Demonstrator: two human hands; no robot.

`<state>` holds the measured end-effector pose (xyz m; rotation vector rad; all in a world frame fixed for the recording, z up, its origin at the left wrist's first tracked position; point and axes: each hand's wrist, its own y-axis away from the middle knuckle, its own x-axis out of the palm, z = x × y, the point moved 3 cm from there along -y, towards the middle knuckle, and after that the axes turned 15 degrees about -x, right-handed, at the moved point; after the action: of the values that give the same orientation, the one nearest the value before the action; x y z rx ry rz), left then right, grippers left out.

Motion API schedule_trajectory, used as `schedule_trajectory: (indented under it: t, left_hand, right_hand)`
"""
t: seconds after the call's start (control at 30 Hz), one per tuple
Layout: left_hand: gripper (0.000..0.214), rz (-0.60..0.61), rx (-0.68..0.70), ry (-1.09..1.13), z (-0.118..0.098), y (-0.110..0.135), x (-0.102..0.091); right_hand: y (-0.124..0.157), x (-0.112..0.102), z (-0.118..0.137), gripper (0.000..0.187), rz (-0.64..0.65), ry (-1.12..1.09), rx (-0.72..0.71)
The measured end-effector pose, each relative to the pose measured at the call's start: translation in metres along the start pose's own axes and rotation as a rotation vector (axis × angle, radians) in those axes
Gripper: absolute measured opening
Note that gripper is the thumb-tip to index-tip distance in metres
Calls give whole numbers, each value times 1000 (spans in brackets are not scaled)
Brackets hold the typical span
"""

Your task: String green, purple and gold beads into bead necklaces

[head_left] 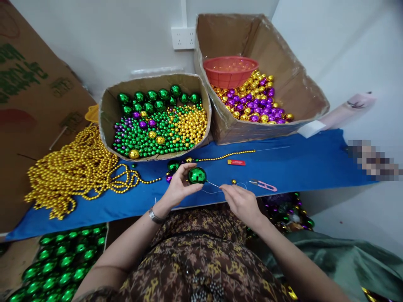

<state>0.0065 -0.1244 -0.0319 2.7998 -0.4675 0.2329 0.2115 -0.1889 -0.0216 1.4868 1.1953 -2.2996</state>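
Between the thumb and fingers of my left hand (179, 186) is a shiny green ball (197, 175). My right hand (241, 203) pinches a thin needle (214, 184) whose far end meets the right side of the ball. A fine thread trails below it toward the right. Behind my left hand lie a few green, purple and gold beads (173, 166), partly hidden by the fingers. A strand of small gold beads (225, 156) runs off to the right of them. Pink thread snips (265, 185) and a single gold bead (234, 181) lie beyond my right hand.
A cardboard box (103, 121) of loose beads stands at the back, beside a taller box (226, 130) holding a red basket (231, 73). Gold bead strands (75, 167) heap at left. A red lighter (236, 162) rests on the blue cloth (315, 163). Green balls (63, 260) fill the lower left.
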Motion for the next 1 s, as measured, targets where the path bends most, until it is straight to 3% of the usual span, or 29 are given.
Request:
schedule_trajectory:
  t: [0.13,0.43,0.57,0.63,0.73,0.87,1.0]
  left_hand:
    - [59,20,-11,50,2,0,6]
    - [65,99,29,-48,-1,5,15]
    - [65,229,43,-24,-3,1,16]
    - [49,190,49,-83,-3,-10,20]
    - [27,105,126,-434,6,-37,40]
    - [17,219,298,-947,35,-72,93]
    - [15,259,226,-991,62,-90,122]
  right_hand:
    - [5,0,-2,23,-42,-178,69]
    - [6,5,-1,21,-78,-304,141]
    - [11,-10,-11,19,-118,-362,242]
    - [19,-22,-19,19,-166,-349,316]
    - [31,-39,-28,21,-243,-315,394]
    - [36,-49,-30,23,-305,-303,441]
    - [34,-50,-28,20,-292,-278,434]
